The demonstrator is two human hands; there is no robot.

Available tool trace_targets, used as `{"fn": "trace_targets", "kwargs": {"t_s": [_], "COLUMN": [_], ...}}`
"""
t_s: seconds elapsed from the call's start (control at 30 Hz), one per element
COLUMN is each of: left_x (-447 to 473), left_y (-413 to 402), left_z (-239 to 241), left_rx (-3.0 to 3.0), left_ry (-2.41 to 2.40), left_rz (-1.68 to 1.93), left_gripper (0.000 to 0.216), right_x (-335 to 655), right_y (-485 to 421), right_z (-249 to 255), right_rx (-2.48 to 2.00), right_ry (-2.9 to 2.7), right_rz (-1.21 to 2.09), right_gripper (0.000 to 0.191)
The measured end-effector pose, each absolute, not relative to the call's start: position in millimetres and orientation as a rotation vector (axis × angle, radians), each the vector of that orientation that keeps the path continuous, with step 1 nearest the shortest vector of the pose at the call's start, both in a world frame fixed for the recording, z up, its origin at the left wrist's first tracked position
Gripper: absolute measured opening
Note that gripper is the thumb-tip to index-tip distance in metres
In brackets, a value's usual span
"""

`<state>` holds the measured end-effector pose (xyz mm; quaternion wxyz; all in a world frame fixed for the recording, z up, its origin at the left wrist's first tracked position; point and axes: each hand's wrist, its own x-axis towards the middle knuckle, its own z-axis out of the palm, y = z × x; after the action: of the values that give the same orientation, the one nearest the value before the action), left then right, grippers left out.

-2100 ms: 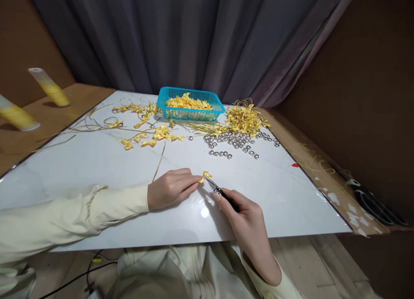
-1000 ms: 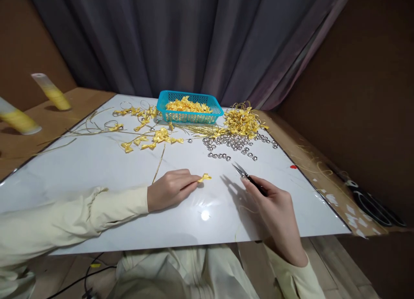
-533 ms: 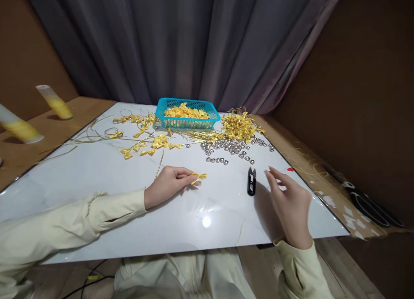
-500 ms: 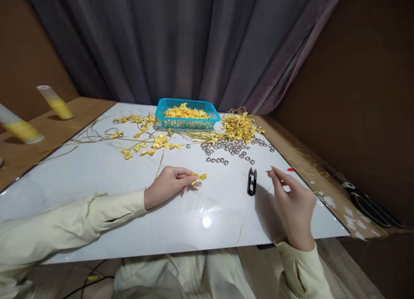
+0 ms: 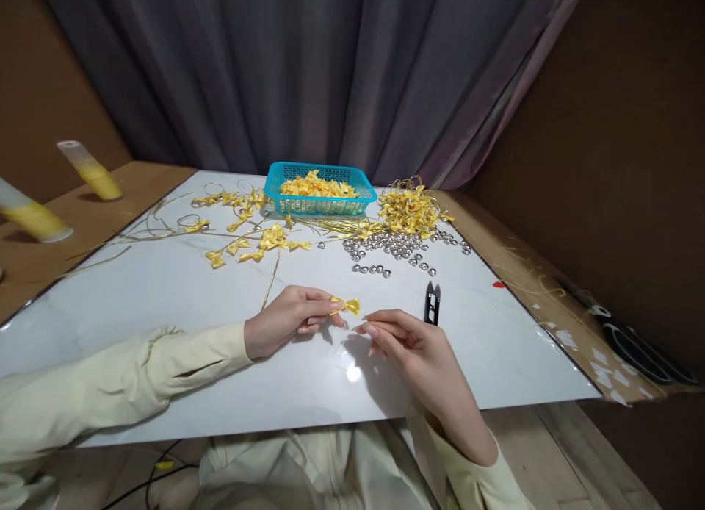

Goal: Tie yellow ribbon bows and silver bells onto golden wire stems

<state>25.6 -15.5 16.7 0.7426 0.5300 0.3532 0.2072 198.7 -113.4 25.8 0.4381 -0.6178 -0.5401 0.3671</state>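
Observation:
Between thumb and fingers, my left hand (image 5: 294, 315) pinches a small yellow ribbon bow (image 5: 349, 306) just above the white tabletop. My right hand (image 5: 410, 341) is just right of the bow, apart from it. Its thumb and fingertips are pressed together; anything between them is too small to make out. Black thread snips (image 5: 432, 304) lie beyond my right hand, blades pointing away. Silver heart-shaped beads (image 5: 393, 247) are scattered farther back. More yellow bows (image 5: 274, 238) lie loose past my left hand, near a thin gold cord (image 5: 271, 278).
A blue plastic basket (image 5: 320, 207) of yellow bows stands at the back. Beside it is a heap of bows with gold cord (image 5: 408, 210). Two yellow thread spools (image 5: 91, 172) stand at left. Black-handled scissors (image 5: 639, 348) and paper scraps lie on the right edge.
My right hand has moved left from beyond the snips to close beside the bow, fingertips still pinched. My left hand keeps its hold on the bow, which has turned slightly.

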Motion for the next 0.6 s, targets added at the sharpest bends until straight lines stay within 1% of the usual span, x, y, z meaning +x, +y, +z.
{"fn": "trace_targets", "kwargs": {"t_s": [0.03,0.3,0.6], "left_x": [26,26,24], "left_y": [-16,-14,-15], "left_z": [17,12,13], "left_rx": [1.147,1.08,1.108], "left_ry": [0.761,0.718,0.721], "left_rz": [0.449,0.431,0.429], "left_gripper": [0.028,0.023,0.023], "right_x": [196,189,186], "right_y": [-113,-110,-111], "right_z": [26,19,15], "right_rx": [-1.543,-1.546,-1.534], "right_ry": [-1.357,-1.307,-1.368], "right_rz": [0.912,0.894,0.874], "right_gripper": [0.022,0.027,0.022]}}
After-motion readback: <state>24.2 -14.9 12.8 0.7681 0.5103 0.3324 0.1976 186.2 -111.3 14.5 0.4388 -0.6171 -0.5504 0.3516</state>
